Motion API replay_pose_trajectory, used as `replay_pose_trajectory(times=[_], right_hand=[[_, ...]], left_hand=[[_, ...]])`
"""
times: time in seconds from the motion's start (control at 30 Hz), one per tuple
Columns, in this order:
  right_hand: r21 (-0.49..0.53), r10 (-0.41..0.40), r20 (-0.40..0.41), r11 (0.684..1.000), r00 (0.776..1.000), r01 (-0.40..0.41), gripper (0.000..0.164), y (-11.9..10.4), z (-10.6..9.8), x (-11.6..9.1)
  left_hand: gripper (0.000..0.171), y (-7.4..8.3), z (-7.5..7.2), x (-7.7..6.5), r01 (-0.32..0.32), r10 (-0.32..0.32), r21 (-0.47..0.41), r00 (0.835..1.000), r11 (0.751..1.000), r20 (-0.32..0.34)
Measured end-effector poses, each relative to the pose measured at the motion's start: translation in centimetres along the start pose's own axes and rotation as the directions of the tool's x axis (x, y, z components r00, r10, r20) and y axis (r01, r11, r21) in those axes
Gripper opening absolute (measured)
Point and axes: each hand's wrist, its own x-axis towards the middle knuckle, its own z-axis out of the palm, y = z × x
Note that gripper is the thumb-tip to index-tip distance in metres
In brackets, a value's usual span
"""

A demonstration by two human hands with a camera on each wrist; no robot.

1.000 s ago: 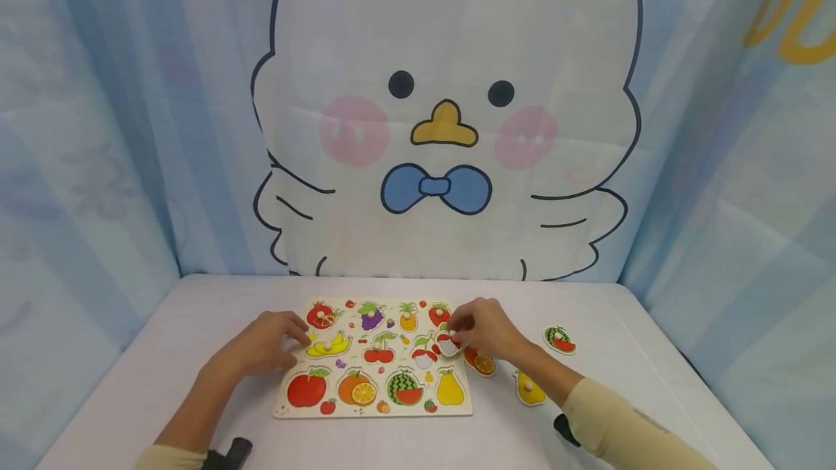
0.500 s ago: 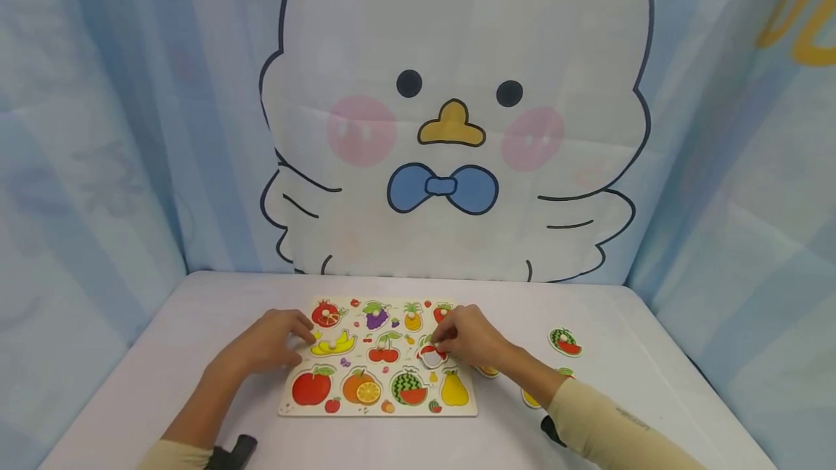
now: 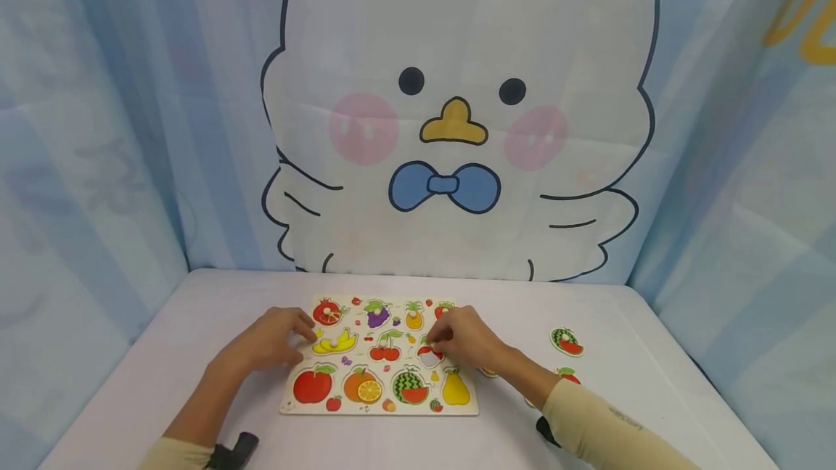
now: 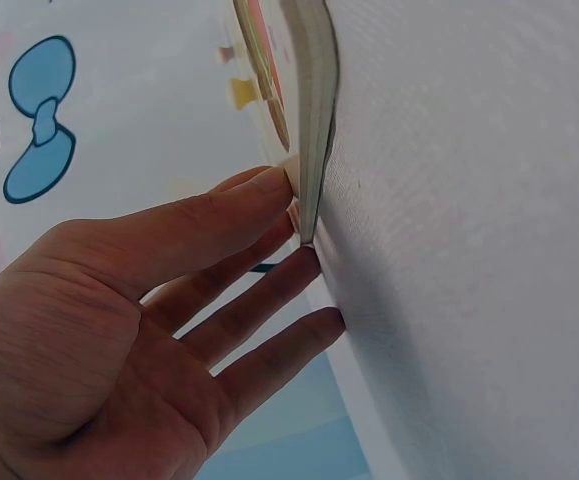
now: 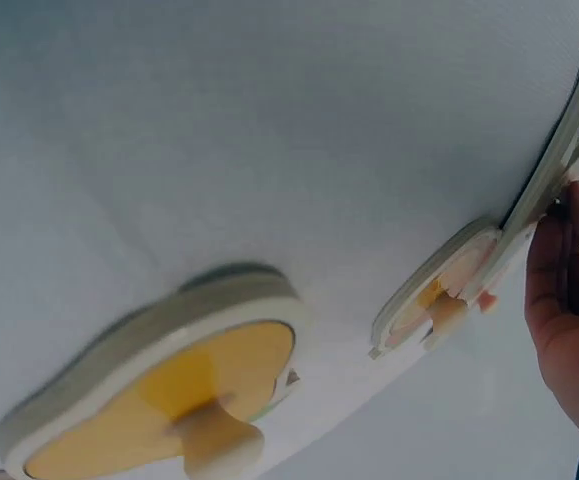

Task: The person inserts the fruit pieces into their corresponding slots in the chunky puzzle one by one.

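My right hand pinches a red-and-white fruit puzzle piece, seemingly a lychee, over its spot on the fruit puzzle board. Its fingers cover the piece's upper part. In the right wrist view those fingers meet at the board's side, and the piece itself is hidden. My left hand lies at the board's left side with its fingers extended. Up close in the left wrist view, the thumb touches the board's edge, other fingertips beside it.
To the right of the board lie a watermelon piece and a red apple piece partly behind the forearm. A yellow knobbed piece lies nearest the right wrist camera. An orange piece sits against the board.
My right hand has carried the lychee piece left and down from the board's right edge onto its matching picture. The left hand has stayed at the board's left side.
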Motion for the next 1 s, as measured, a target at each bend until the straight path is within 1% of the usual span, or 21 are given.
replay_pose_trajectory(times=[0.23, 0.33, 0.47, 0.63, 0.8, 0.9, 1.0], right_hand=[[0.088, 0.08, -0.037, 0.993, 0.996, -0.076, 0.015, 0.1, 0.3, -0.2], [0.103, 0.094, -0.044, 0.991, 0.995, -0.089, 0.015, 0.2, 0.3, -0.3], [0.106, 0.085, -0.05, 0.991, 0.995, -0.08, 0.015, 0.5, 0.4, -0.6], [0.12, 0.081, -0.065, 0.99, 0.995, -0.073, 0.02, 0.6, 0.0, -1.1], [0.134, 0.073, -0.084, 0.989, 0.994, -0.062, 0.022, 0.9, -1.0, -1.6], [0.113, 0.056, -0.106, 0.993, 0.993, -0.044, 0.02, 1.3, -1.9, -1.9], [0.099, 0.076, -0.119, 0.993, 0.99, -0.064, 0.018, 2.0, -2.6, -2.6]], left_hand=[[0.027, 0.0, -0.3, 0.0, -0.005, 0.005, 0.022, 1.0, 1.0, 0.009], [0.027, 0.0, -0.3, 0.0, -0.011, 0.011, 0.022, 1.0, 1.0, 0.013], [0.028, 0.1, -0.2, -0.1, -0.01, 0.01, 0.023, 1.0, 1.0, 0.014], [0.028, 0.2, -0.1, -0.1, -0.007, 0.007, 0.015, 1.0, 1.0, 0.015], [0.029, 0.2, -0.2, -0.1, -0.009, 0.009, 0.013, 1.0, 1.0, 0.019], [0.029, 0.2, -0.2, 0.0, -0.011, 0.01, 0.017, 1.0, 1.0, 0.024], [0.029, 0.1, -0.1, 0.0, -0.024, 0.023, 0.026, 0.999, 0.999, 0.026]])
